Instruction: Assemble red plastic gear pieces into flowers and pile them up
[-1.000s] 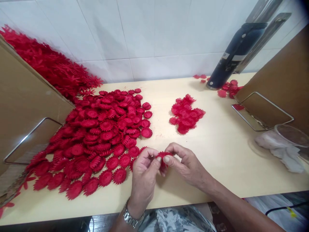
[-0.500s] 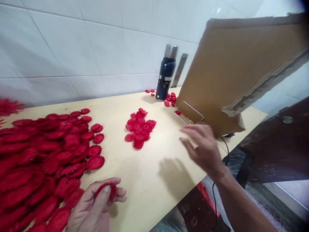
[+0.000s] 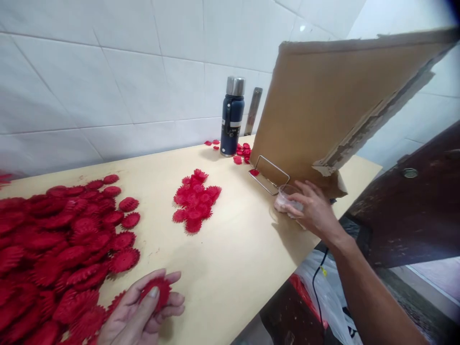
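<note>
Left hand (image 3: 143,309) grips red flower (image 3: 162,292); right hand (image 3: 319,211), fingers loosely spread, at clear cup (image 3: 283,193), contact unclear; whitish material (image 3: 281,204) within or against cup; bottle (image 3: 232,127) capped

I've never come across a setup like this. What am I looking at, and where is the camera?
There is no machine here: a person works with two bare hands. Every picture comes from one camera worn on the head, looking forward and down.

The left hand holds a red, round, frilly-edged piece, with the thumb across it. The right hand reaches to a clear, round container; whether it touches is hard to tell.

On the pale yellowish table, a large heap of similar red pieces lies at left and a smaller red cluster near the middle. Behind stand a dark blue bottle with a silver cap and a tall brown cardboard panel.
</note>
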`<state>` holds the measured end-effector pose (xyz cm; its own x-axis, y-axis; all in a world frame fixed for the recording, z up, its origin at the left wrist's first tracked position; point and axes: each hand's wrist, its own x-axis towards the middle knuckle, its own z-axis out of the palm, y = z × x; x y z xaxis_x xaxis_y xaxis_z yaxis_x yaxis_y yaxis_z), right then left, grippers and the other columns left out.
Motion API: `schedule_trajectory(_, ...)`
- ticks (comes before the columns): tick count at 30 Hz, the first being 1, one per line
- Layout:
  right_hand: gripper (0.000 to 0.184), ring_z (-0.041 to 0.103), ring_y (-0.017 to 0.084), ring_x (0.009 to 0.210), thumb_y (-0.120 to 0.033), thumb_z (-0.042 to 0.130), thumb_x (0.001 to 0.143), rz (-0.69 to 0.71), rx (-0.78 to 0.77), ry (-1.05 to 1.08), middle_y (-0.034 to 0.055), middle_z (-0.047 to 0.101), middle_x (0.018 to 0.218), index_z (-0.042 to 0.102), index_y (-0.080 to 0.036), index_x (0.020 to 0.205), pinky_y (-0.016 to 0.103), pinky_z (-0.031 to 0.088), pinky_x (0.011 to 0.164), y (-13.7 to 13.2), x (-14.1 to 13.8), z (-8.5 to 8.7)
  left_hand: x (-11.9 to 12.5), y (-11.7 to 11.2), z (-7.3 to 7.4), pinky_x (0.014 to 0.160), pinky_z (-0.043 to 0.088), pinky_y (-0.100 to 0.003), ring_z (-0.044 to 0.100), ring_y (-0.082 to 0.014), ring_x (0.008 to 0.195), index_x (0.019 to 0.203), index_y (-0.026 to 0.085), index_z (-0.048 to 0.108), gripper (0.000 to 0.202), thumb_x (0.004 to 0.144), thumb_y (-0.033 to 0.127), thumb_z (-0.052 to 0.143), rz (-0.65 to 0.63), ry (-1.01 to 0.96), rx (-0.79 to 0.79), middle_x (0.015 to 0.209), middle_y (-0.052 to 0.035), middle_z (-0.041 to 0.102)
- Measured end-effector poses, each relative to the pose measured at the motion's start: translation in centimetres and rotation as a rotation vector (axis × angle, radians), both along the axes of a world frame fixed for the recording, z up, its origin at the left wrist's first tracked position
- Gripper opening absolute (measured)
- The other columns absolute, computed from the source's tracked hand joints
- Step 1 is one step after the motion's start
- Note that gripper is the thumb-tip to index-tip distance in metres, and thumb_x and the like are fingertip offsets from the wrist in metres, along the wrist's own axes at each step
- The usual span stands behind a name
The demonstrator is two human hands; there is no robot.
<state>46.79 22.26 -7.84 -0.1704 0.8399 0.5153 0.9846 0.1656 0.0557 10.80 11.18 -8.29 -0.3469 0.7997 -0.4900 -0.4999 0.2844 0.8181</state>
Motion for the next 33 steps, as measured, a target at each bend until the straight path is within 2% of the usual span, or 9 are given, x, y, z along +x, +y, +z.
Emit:
schedule_trajectory(3,0.029,0.047,0.032,0.113,-0.039,0.057,0.079,0.078,0.147,0.108,0.0171,0.054,0.117,0.067,-0.014,0.092,0.049,0.035,0.096,-1.1,-1.8,1.8,0.8,-0.3,0.9,0.055,0.055,-0.028,0.065,-0.0211,0.058,0.086,0.012,0.061,0.045,0.047,0.023,0.081,0.018,-0.068,0.028,0.078,-0.0096,0.071)
schedule_trajectory(5,0.025,0.047,0.029,0.114,-0.033,0.053,0.082,0.215,0.178,0.254,0.0161,0.055,0.115,0.064,-0.015,0.097,0.047,0.033,0.099,-2.1,-5.2,2.8,1.3,-0.4,1.3,0.062,0.055,-0.031,0.066,-0.0217,0.063,0.090,0.012,0.061,0.036,0.059,0.024,0.074,-0.005,-0.150,0.060,0.080,-0.0104,0.071)
schedule_trajectory(8,0.025,0.046,0.026,0.115,-0.029,0.047,0.086,0.667,-0.052,0.409,0.0134,0.049,0.124,0.058,-0.018,0.106,0.044,0.040,0.094,-4.5,-12.5,3.0,1.7,-0.5,1.3,0.071,0.054,-0.035,0.066,-0.0220,0.072,0.091,0.011,0.061,0.022,0.074,0.025,0.061,-0.043,-0.300,0.102,0.085,-0.0117,0.069)
schedule_trajectory(11,0.031,0.033,0.029,0.126,-0.033,0.044,0.087,0.985,-0.206,0.297,0.0125,0.040,0.135,0.056,-0.018,0.112,0.047,0.037,0.098,-6.9,-19.3,1.8,1.7,-0.7,1.3,0.061,0.051,-0.024,0.064,-0.0150,0.070,0.086,0.012,0.062,0.015,0.079,0.022,0.055,0.011,-0.409,0.126,0.084,-0.0079,0.068)
schedule_trajectory(13,0.038,0.031,0.030,0.127,-0.039,0.041,0.089,1.011,-0.222,0.213,0.0127,0.041,0.136,0.055,-0.017,0.116,0.049,0.034,0.099,-7.8,-22.1,0.5,1.6,-1.0,1.2,0.044,0.042,-0.015,0.060,-0.0096,0.061,0.080,0.014,0.063,0.008,0.077,0.018,0.057,0.062,-0.431,0.133,0.076,-0.0032,0.066)
schedule_trajectory(15,0.044,0.032,0.030,0.126,-0.043,0.037,0.090,1.015,-0.226,0.165,0.0126,0.042,0.135,0.053,-0.016,0.120,0.050,0.033,0.099,-8.1,-23.3,-0.6,1.3,-1.2,1.0,0.039,0.035,-0.014,0.058,-0.0080,0.057,0.073,0.014,0.062,0.003,0.075,0.016,0.059,0.100,-0.415,0.148,0.071,-0.0013,0.065)
schedule_trajectory(21,0.034,0.034,0.029,0.124,-0.035,0.038,0.090,1.058,-0.233,0.245,0.0132,0.037,0.137,0.056,-0.021,0.116,0.048,0.037,0.095,-7.7,-22.6,-1.2,0.4,-1.2,-0.1,0.064,0.047,-0.022,0.062,-0.0144,0.073,0.077,0.012,0.064,0.009,0.075,0.020,0.059,0.162,-0.295,0.188,0.078,-0.0059,0.067)
schedule_trajectory(27,0.031,0.043,0.030,0.116,-0.026,0.039,0.089,0.904,-0.175,0.297,0.0187,0.046,0.128,0.059,-0.014,0.109,0.049,0.041,0.090,-8.0,-23.9,-1.2,0.3,-1.5,-0.5,0.070,0.046,-0.025,0.062,-0.0178,0.085,0.088,0.013,0.064,0.017,0.075,0.023,0.060,0.172,-0.142,0.172,0.089,-0.0084,0.068)
schedule_trajectory(33,0.025,0.048,0.026,0.107,-0.020,0.045,0.086,0.930,-0.201,0.472,0.0148,0.053,0.115,0.060,-0.015,0.106,0.044,0.045,0.084,-8.3,-24.7,-1.6,0.4,-2.0,-0.6,0.074,0.046,-0.026,0.060,-0.0191,0.090,0.096,0.013,0.064,0.024,0.076,0.025,0.060,0.171,-0.143,0.176,0.096,-0.0094,0.067)
